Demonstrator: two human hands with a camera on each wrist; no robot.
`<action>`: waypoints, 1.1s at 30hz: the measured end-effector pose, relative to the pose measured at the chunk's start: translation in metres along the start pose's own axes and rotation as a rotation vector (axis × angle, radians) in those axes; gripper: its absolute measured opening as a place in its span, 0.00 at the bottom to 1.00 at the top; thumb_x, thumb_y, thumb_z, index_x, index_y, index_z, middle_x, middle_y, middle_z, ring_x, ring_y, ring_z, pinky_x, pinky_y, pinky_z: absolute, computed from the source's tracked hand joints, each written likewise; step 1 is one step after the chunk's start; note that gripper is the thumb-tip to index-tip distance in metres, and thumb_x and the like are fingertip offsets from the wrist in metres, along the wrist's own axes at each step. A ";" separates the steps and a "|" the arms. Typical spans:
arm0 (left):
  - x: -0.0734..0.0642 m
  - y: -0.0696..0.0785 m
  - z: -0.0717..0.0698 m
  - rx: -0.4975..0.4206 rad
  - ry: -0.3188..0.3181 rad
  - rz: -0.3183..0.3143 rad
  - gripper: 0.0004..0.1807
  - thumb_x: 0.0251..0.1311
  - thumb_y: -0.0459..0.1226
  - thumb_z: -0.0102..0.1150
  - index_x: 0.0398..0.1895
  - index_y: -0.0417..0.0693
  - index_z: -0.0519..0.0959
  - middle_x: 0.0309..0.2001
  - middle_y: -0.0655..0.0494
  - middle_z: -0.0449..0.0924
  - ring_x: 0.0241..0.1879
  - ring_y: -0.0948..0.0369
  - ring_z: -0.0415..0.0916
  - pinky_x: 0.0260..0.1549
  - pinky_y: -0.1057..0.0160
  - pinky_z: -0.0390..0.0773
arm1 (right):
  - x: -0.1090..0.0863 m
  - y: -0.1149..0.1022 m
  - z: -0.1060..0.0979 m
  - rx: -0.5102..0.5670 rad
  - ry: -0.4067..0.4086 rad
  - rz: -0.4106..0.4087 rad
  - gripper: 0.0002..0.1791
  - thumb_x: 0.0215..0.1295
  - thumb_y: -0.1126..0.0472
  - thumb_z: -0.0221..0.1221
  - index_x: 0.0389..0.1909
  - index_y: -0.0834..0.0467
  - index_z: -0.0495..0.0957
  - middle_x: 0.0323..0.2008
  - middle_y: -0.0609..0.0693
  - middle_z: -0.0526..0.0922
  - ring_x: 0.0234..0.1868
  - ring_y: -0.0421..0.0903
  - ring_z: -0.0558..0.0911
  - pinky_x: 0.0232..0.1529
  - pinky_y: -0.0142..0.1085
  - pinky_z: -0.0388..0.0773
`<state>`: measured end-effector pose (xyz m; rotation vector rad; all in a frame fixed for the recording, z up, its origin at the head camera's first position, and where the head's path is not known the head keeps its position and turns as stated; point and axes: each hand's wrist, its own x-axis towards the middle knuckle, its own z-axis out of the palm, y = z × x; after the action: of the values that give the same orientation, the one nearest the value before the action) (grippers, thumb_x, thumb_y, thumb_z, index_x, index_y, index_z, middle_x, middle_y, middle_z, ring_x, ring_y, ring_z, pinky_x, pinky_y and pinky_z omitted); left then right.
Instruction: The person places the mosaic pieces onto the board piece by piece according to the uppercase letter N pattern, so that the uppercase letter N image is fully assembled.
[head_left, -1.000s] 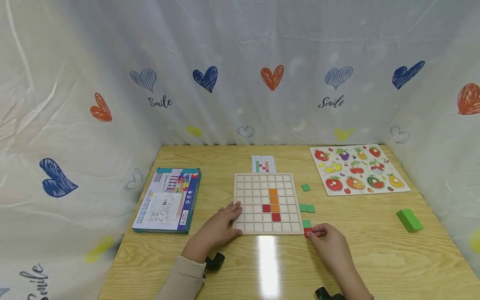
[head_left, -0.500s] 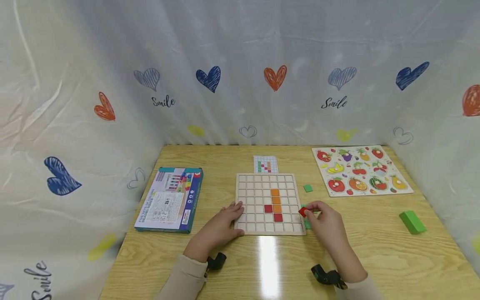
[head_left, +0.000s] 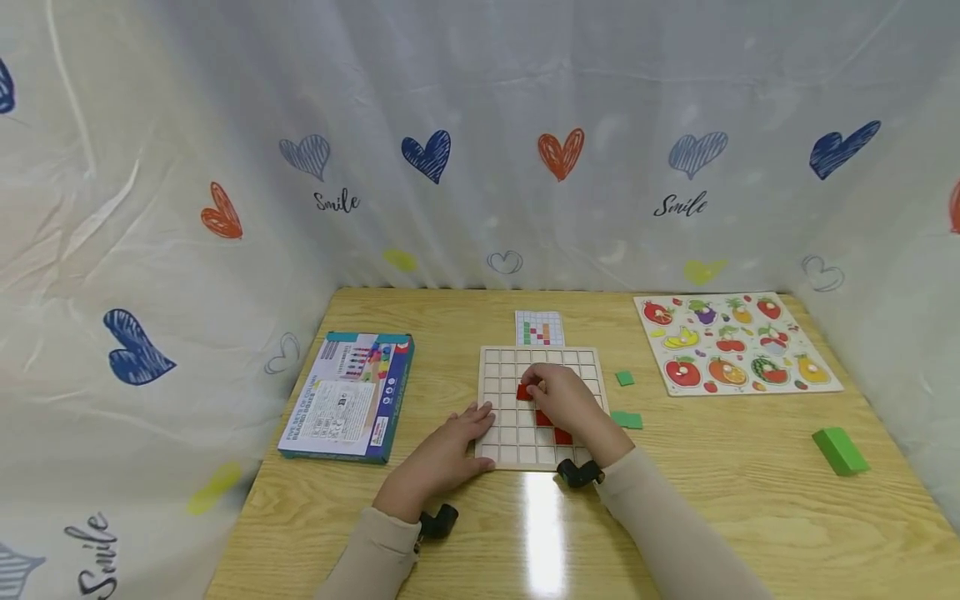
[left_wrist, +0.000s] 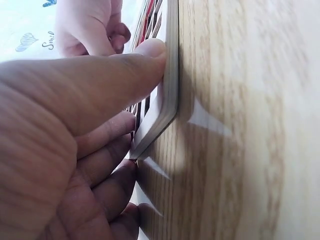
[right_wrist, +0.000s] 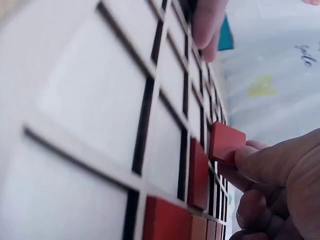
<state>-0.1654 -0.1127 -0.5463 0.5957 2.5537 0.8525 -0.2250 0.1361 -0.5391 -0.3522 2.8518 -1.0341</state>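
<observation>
The right hand (head_left: pixel 566 402) pinches a red tile (head_left: pixel 523 392) in its fingers over the board (head_left: pixel 507 435), between the left and right edges of the table (head_left: pixel 487 550). The left hand (head_left: pixel 444 450), fingers relaxed, rests against the board's left side.

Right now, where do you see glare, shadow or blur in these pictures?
Head view: a glare strip on the table, near the grid board; left wrist: pale light patches and a shadow beside the board; right wrist: the board's nearest part looks soft, the red tile in the right hand clearer.
</observation>
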 end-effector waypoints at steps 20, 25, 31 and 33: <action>0.000 0.000 0.000 0.013 0.004 0.013 0.41 0.72 0.44 0.72 0.84 0.46 0.68 0.87 0.57 0.58 0.88 0.51 0.50 0.87 0.39 0.52 | 0.000 -0.003 0.006 -0.144 -0.047 -0.051 0.04 0.75 0.61 0.69 0.45 0.55 0.90 0.45 0.48 0.86 0.47 0.47 0.85 0.56 0.47 0.88; 0.001 -0.002 0.002 0.007 0.006 0.000 0.41 0.72 0.45 0.72 0.84 0.48 0.67 0.87 0.58 0.57 0.89 0.52 0.49 0.87 0.40 0.52 | -0.001 0.011 -0.010 -0.099 -0.005 -0.051 0.06 0.77 0.62 0.65 0.48 0.57 0.89 0.49 0.51 0.86 0.48 0.49 0.85 0.57 0.50 0.87; 0.000 0.001 0.001 0.003 0.002 -0.013 0.41 0.73 0.45 0.71 0.85 0.51 0.66 0.88 0.61 0.56 0.89 0.54 0.49 0.87 0.42 0.51 | -0.004 0.058 -0.074 -0.127 0.020 0.051 0.14 0.80 0.67 0.57 0.57 0.63 0.87 0.61 0.64 0.82 0.63 0.65 0.82 0.66 0.64 0.81; -0.001 0.001 0.001 0.008 0.000 -0.019 0.40 0.73 0.45 0.71 0.85 0.50 0.66 0.88 0.61 0.56 0.89 0.54 0.49 0.88 0.42 0.51 | -0.004 0.074 -0.089 -0.171 -0.021 0.071 0.15 0.80 0.68 0.56 0.59 0.63 0.87 0.62 0.66 0.81 0.64 0.68 0.81 0.66 0.66 0.81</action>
<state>-0.1636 -0.1122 -0.5457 0.5728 2.5599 0.8363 -0.2486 0.2473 -0.5183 -0.2695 2.9183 -0.7720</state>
